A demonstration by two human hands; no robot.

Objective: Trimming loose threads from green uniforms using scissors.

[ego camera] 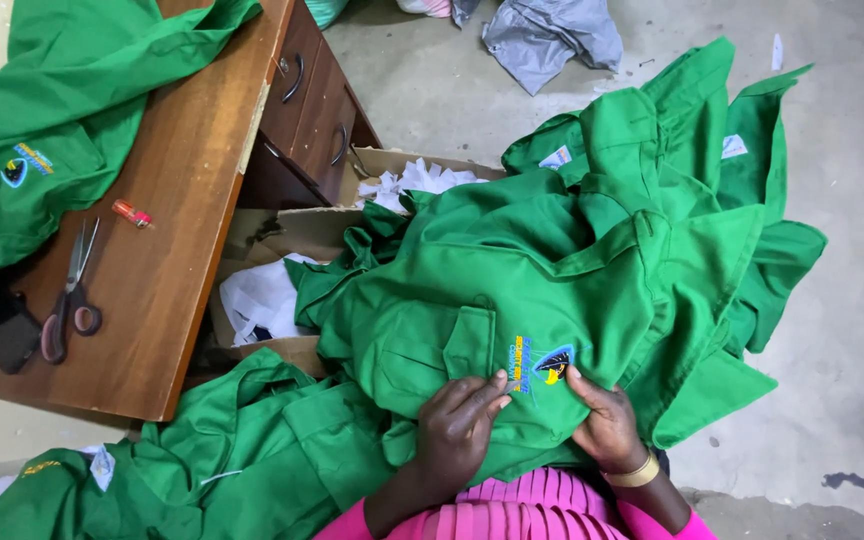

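A grey concrete floor (852, 330), littered with paper scraps, lay under even light. A brown wooden desk (187, 200) with dark, metal-handled drawers (307, 110) stood at left beside a cardboard box (302, 235).

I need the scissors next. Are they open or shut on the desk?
Shut. The scissors lie flat on the wooden desk, blades together in one point.

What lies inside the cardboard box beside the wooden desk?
White scraps of paper or cloth show inside the cardboard box. The green garment covers most of it, hiding anything deeper.
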